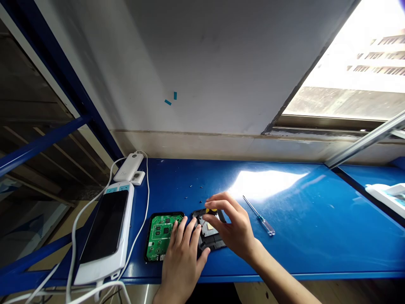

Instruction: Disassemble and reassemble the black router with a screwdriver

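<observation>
A green circuit board (160, 230) in a black shell lies at the left on the blue table. Beside it sits a black plastic housing part (211, 243) with a pale plate inside. My left hand (182, 249) rests flat, fingers extended, across the board's right edge and the housing's left side. Over the top of the housing, my right hand (232, 226) pinches a small yellow-and-black object (211, 210) between thumb and fingers; its lower part is hidden. A screwdriver (259, 216) with a clear handle lies to the right.
Several tiny screws (201, 201) are scattered behind the housing. A black phone (106, 226) lies on a white power strip (95, 270) at left, near a white adapter (129, 166) and looping cables (147, 198). The blue table (316, 219) meets a wall behind.
</observation>
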Available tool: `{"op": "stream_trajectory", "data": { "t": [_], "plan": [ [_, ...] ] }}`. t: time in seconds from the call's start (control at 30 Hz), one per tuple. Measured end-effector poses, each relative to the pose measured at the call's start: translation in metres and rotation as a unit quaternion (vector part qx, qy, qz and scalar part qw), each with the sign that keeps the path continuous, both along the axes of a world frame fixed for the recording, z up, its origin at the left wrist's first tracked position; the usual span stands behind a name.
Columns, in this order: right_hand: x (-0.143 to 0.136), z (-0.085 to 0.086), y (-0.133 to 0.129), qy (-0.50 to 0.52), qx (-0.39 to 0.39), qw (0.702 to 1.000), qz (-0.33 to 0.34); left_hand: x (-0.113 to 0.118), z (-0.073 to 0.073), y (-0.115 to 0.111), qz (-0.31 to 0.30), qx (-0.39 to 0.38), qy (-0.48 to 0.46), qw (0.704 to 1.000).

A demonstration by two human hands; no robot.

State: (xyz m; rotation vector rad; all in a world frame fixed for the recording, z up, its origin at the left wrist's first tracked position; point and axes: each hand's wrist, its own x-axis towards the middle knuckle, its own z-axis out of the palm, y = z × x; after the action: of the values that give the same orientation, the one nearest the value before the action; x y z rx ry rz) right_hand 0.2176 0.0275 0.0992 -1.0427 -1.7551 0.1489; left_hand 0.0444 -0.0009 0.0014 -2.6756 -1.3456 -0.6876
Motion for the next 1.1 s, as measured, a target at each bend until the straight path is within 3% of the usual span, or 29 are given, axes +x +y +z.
{"op": "stream_trajectory", "data": {
  "t": [0.37,0.6,0.87,1.1],
  "plan": [
    [-0.0014,-0.0002,-0.0015,-0.019,-0.050,0.999,0.007,-0.0006,0.0005,-0.0002,-0.002,-0.002,0.005,1.000],
    [-0.0047,0.0026,0.0004,-0.015,-0.016,1.000,0.001,-0.0004,0.0019,-0.0014,-0.003,-0.008,0.005,1.000],
    [-0.0078,0.0016,-0.0049,-0.034,-0.057,0.998,0.000,0.0000,0.0007,-0.0010,-0.009,-0.012,-0.001,1.000],
    [-0.0089,0.0034,-0.0012,-0.038,-0.022,0.999,-0.027,-0.0001,0.0007,-0.0020,-0.005,-0.022,-0.003,1.000]
  ]
}}
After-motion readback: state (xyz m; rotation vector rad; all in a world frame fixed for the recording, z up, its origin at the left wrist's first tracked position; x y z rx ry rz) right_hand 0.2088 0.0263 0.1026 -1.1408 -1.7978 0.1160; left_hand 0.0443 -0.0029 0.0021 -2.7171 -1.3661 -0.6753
